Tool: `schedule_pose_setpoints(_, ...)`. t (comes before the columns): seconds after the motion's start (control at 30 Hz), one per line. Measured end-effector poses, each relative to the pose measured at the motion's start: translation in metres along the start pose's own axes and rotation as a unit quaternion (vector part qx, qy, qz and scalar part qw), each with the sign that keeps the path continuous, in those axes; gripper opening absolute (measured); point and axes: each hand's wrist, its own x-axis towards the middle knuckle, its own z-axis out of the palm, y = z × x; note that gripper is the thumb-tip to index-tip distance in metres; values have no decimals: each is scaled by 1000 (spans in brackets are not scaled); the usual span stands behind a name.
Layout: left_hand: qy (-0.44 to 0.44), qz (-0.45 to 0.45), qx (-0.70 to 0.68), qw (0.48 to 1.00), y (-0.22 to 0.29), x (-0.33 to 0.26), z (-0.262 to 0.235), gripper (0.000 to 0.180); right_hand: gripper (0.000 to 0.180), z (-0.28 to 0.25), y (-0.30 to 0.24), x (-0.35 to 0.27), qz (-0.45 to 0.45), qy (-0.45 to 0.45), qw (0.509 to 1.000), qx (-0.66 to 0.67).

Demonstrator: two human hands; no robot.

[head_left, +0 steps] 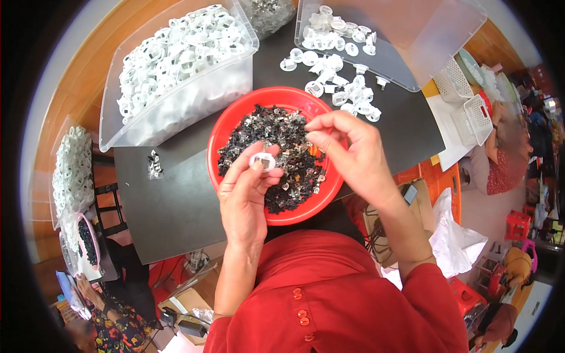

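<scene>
My left hand (pixel 242 203) is closed round a small white round plastic piece (pixel 268 156), held between thumb and fingertips over a red basin (pixel 219 140). Small black and shiny metal parts (pixel 297 182) are heaped inside the basin. Above its right side, my right hand (pixel 356 154) has thumb and index finger drawn together in a pinch. Whatever sits between those fingertips is too small to make out. Loose white plastic pieces (pixel 353 94) like the held one lie on the dark table beyond the right hand.
A clear bin (pixel 197 88) heaped with white pieces stands at the far left of the table (pixel 176 206). At the far right, a clear tray (pixel 406 44) holds more. A few small parts (pixel 155 166) lie below the bin. Other people sit at both sides, near white baskets (pixel 474 120).
</scene>
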Motion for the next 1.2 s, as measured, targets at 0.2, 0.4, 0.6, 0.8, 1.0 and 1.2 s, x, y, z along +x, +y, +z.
schedule_pose_setpoints(0.2, 14, -12, -25, 1000, 2, 0, 2, 37, 10, -33, 9, 5, -59, -64, 967, -241)
schedule_pose_setpoints(0.4, 3, -18, -3, 1000, -2, -1, -2, 35, 8, -37, 13, 1, -101, -84, 929, -345)
schedule_pose_setpoints(0.6, -2, -14, 9, 1000, -4, -3, 3, 35, 5, -29, 19, -3, -145, -110, 914, -362)
schedule_pose_setpoints(0.8, -4, -4, 33, 999, -5, -4, 5, 34, 7, -18, 23, -5, -149, -148, 897, -390)
schedule_pose_setpoints(1.0, -17, 20, 90, 996, -8, -5, 6, 32, 8, -14, 29, -6, -199, -144, 862, -442)
schedule_pose_setpoints(1.2, -41, 102, 187, 976, -13, -8, 9, 25, 10, -13, 19, -5, -183, -108, 894, -395)
